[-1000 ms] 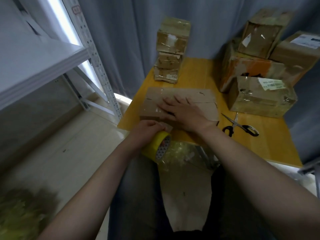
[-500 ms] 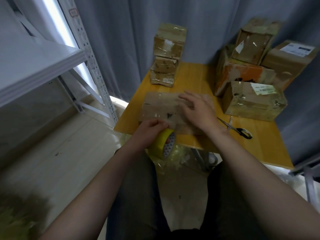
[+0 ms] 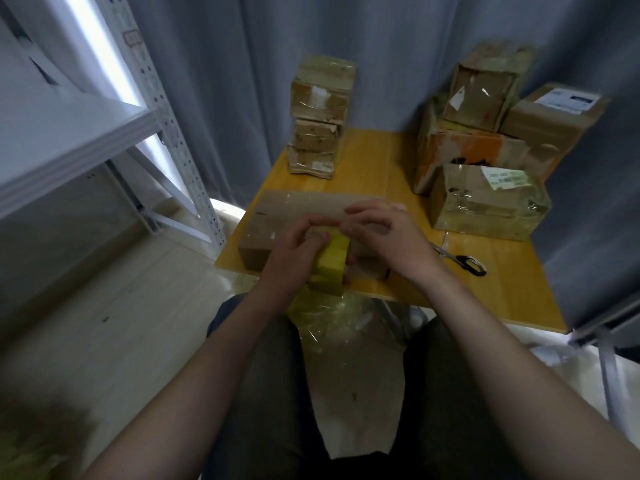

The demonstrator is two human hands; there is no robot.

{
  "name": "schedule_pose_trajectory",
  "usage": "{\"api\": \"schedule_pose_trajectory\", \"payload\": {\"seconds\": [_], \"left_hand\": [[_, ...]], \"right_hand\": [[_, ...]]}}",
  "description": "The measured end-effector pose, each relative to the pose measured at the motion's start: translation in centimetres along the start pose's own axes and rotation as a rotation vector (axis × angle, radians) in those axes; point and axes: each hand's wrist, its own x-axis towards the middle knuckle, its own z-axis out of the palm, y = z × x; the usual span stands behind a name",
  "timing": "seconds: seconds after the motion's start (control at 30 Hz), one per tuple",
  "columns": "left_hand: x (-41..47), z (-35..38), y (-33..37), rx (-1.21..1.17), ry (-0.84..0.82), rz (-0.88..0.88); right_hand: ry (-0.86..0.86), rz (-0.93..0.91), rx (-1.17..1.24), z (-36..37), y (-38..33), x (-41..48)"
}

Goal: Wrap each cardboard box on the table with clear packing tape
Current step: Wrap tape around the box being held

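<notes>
Box point(image 3: 294, 213) at the table's point(image 3: 374, 161) near edge looks not yet fully wrapped: your left hand point(image 3: 294, 251) grips the roll point(image 3: 332, 261) over it, your right hand point(image 3: 388, 233) pinches the roll's top, and the 3-box stack point(image 3: 322, 116) behind looks taped.

Flat brown box point(image 3: 287, 220) lies nearest, with glossy tape on top. Yellow tape roll point(image 3: 330, 268) stands on edge at its near side. Taped stack point(image 3: 322, 112) sits far left, taped pile point(image 3: 485, 199) right.
</notes>
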Motion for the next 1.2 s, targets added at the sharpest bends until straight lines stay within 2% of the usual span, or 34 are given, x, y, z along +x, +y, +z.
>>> {"api": "schedule_pose_trajectory", "payload": {"seconds": [0.13,0.23,0.33,0.47,0.63,0.77,0.87,1.03,1.2], "left_hand": [[0.6,1.2,0.0,0.16,0.005,0.143],[0.3,2.1,0.8,0.134,-0.048,0.151],[-0.4,3.1,1.4,0.063,-0.135,0.035],[-0.3,3.9,1.7,-0.075,-0.3,-0.216],[-0.7,3.7,1.5,-0.118,-0.541,-0.435],[-1.2,4.1,-0.4,-0.158,-0.482,-0.612],[-1.1,4.4,-1.0,-0.182,-0.407,-0.7],[0.3,5.1,-1.6,-0.141,-0.276,-0.709],[1.0,5.6,-2.3,-0.142,-0.257,-0.742]], "right_hand": [[0.033,-0.025,0.221,-0.5,-0.8,-0.9],[0.055,-0.051,0.227,-1.1,-0.6,-1.1],[0.092,-0.039,0.149,-1.7,0.0,-1.2],[0.127,-0.061,0.069,-2.8,0.7,-0.5],[0.366,0.09,0.201,-5.9,0.8,2.9],[0.339,0.137,0.119,-7.2,0.6,7.0],[0.226,0.185,0.029,-6.6,1.3,10.2],[0.103,0.287,-0.057,-5.0,4.0,13.2],[0.073,0.347,-0.072,-4.0,5.6,14.1]]}}
